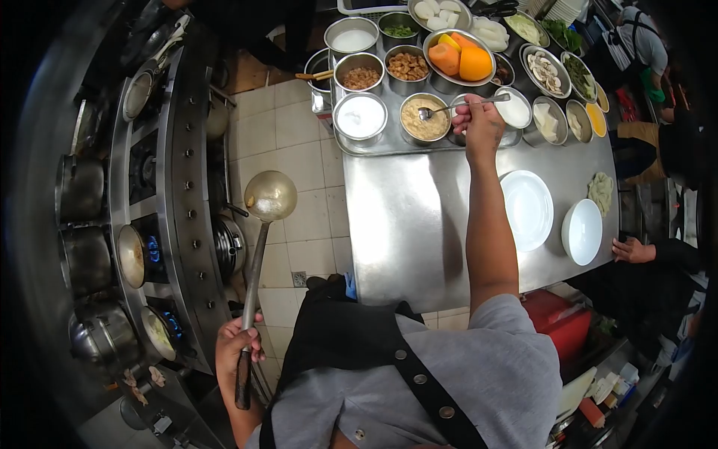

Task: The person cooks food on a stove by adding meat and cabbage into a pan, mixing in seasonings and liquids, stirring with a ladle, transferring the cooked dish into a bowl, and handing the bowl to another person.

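Observation:
My left hand [238, 346] is closed round the dark grip of a long-handled metal ladle [280, 196]. The ladle's bowl faces up over the floor between stove and table, with a little shiny liquid and a small brown bit in it. My right hand [479, 126] stretches over the table and pinches a metal spoon [452, 106]. The tip of that spoon is at a round metal container of pale beige paste [425, 129]; whether it touches the paste, I cannot tell. Beside it stand a container of white powder [360, 117] and one of brown chunks [407, 67].
A white plate [527, 211], a white bowl [582, 232] and a cloth [600, 192] lie on the steel table [396, 224]. At left the stove [161, 194] has lit burners under pans [132, 256]. A co-worker's hand [633, 251] rests at the table's right edge.

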Action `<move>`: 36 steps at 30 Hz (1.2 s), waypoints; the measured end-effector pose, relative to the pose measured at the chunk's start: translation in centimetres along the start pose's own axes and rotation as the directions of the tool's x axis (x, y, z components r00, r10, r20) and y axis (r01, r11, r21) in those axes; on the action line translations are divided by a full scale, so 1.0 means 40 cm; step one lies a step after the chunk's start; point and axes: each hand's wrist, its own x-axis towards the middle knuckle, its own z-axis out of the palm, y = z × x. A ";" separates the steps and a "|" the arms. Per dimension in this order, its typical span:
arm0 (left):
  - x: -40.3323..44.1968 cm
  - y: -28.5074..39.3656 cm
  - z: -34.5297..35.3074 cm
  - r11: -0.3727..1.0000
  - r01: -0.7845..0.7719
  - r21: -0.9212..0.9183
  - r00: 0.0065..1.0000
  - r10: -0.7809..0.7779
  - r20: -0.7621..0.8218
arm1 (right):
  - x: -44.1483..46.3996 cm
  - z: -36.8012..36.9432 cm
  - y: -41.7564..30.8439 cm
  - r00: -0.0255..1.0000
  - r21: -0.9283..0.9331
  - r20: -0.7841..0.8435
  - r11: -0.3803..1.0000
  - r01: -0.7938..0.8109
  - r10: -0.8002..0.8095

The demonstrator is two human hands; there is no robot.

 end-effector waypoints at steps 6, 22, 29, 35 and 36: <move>-0.007 0.002 -0.004 0.998 0.037 0.042 0.999 -0.038 0.029 | -0.009 0.013 -0.005 1.000 0.158 -0.002 0.987 0.003 -0.003; -0.025 -0.018 -0.030 0.999 0.016 -0.048 0.991 -0.009 0.132 | -0.245 0.293 -0.115 0.861 -0.210 0.213 0.839 0.501 -0.461; 0.007 -0.070 -0.107 0.995 -0.041 -0.093 0.995 0.050 0.089 | -0.071 -0.064 -0.271 0.816 -0.654 -0.013 0.622 0.430 -0.579; 0.019 -0.047 -0.172 0.981 -0.128 -0.144 0.990 0.135 0.043 | 0.012 -0.120 -0.007 0.942 -0.631 -0.036 0.738 0.238 -0.335; 0.020 -0.037 -0.181 0.976 -0.148 -0.157 0.987 0.155 0.035 | 0.025 -0.130 -0.006 0.952 -0.620 -0.086 0.763 0.181 -0.295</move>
